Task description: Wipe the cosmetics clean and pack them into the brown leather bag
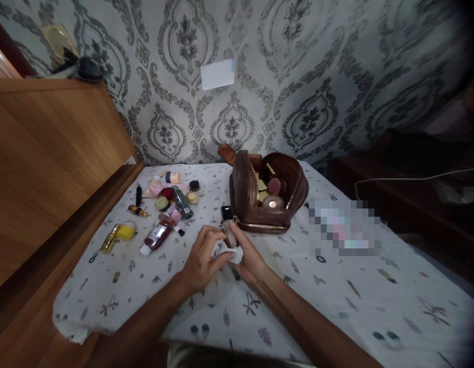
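Note:
In the head view my right hand point(249, 255) is closed around a small bottle point(229, 232) with a shiny black cap, held upright and slightly tilted. My left hand point(205, 254) pinches a white cloth point(223, 249) against the bottle's lower part. The cloth hangs between both hands and covers the bottle's base. Just behind the hands stands an open brown leather bag point(244, 197), its zip undone, with round compacts and other cosmetics inside.
Left on the patterned cloth-covered table point(144, 286) lie a dark red bottle point(158, 236), a green bottle point(182, 201), a yellow item point(126, 231), a gold tube point(110, 238) and several jars. A blurred-out object point(346, 228) lies right. A wooden cabinet point(52, 153) borders the left.

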`<state>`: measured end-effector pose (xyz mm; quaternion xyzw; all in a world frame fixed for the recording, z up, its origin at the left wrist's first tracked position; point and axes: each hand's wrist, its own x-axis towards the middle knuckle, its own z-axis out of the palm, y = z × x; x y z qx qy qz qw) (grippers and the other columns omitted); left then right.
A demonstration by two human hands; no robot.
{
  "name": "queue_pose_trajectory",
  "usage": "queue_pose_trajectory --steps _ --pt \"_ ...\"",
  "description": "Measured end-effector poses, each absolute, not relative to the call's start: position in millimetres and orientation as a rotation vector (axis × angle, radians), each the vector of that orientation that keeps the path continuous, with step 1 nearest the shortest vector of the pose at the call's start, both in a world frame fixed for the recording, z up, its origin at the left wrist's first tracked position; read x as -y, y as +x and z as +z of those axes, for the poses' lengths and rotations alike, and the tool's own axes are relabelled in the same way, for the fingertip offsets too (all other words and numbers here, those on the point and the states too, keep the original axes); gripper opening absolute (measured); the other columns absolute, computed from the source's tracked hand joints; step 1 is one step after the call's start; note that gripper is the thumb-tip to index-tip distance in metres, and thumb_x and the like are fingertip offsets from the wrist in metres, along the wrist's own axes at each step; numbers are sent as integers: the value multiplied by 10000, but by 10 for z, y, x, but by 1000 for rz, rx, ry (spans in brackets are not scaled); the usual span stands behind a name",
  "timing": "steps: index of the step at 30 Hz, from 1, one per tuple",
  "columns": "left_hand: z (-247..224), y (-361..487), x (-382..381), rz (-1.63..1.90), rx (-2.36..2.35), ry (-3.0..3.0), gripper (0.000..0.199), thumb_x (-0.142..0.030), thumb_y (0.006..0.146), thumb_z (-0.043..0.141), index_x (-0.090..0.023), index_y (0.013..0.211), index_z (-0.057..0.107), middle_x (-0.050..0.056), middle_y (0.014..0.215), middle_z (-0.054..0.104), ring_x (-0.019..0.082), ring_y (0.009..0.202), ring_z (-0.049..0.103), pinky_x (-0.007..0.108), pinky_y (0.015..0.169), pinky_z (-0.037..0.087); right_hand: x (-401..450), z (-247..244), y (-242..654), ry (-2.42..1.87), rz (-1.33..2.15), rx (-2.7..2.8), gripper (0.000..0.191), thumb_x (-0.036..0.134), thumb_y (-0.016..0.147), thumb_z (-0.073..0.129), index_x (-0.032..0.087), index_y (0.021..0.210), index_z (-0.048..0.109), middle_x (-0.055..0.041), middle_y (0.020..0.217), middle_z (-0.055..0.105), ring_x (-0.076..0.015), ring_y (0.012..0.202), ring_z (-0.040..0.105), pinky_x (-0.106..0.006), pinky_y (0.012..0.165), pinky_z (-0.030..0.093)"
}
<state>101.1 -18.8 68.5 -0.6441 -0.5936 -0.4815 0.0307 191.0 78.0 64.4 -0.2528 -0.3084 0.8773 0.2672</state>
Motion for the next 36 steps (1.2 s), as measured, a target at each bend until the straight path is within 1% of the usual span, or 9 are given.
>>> queue_pose_trajectory --steps 3,5,9,16,21,24,28,32,36 --pt "702 950 180 -1537 1875 -1800 198 -217 911 600 -230 1088 513 56 1013 548 216 987 555 355 860 465 -746 613 1908 -681 2487 873 392 547 686 782 228 844 618 36 704 631 -122 572 534 -215 459 376" --pt "724 884 180 -1570 1917 -1659 160 -212 909 594 -226 1043 509 48 1000 534 210 987 543 345 863 451 -702 601 1904 -637 2532 897 371 541 707 772 234 865 638 21 754 667 -139 618 569 -233 501 419" --pt "765 771 182 -1638 2016 -1442 92 -221 927 549 -223 1009 507 40 995 520 200 982 523 333 871 429 -629 596 1889 -567 2572 925 387 501 646 845 207 843 690 19 749 675 -119 639 572 -229 589 454" --pt "700 881 166 -1636 1973 -1776 62 -244 910 579 -219 937 530 36 954 534 204 958 542 340 866 437 -783 610 1875 -507 2407 757 356 449 617 884 207 774 675 43 725 669 -112 642 571 -225 611 460" --pt "643 998 155 -1776 2288 -1866 249 -279 840 670 -222 1004 492 16 949 586 196 892 580 327 813 453 -900 572 1884 -537 2338 656 361 449 644 870 233 850 668 21 798 722 -175 769 663 -293 713 538" --pt "638 1008 144 -1946 2373 -1875 363 -299 823 685 -218 1088 449 29 1017 614 200 939 593 323 832 451 -895 544 1874 -533 2405 617 376 491 675 842 214 868 676 -6 832 741 -206 828 689 -331 764 560" --pt "638 985 147 -1993 2350 -1883 365 -316 811 699 -210 1078 475 27 1018 617 192 956 587 300 833 440 -857 511 1872 -505 2548 589 361 508 743 789 175 841 692 -18 803 731 -198 821 694 -302 734 559" --pt "637 964 166 -2054 2400 -1804 271 -337 840 666 -216 985 471 -10 879 610 157 797 581 257 710 433 -802 515 1881 -481 2571 562 301 382 673 866 177 797 685 26 727 702 -139 687 654 -236 648 523" --pt "671 942 158 -2135 2407 -1648 180 -371 920 545 -217 980 473 -8 883 567 157 839 572 258 741 438 -738 574 1879 -481 2459 582 287 334 642 885 193 755 662 52 706 690 -101 630 617 -192 590 483"
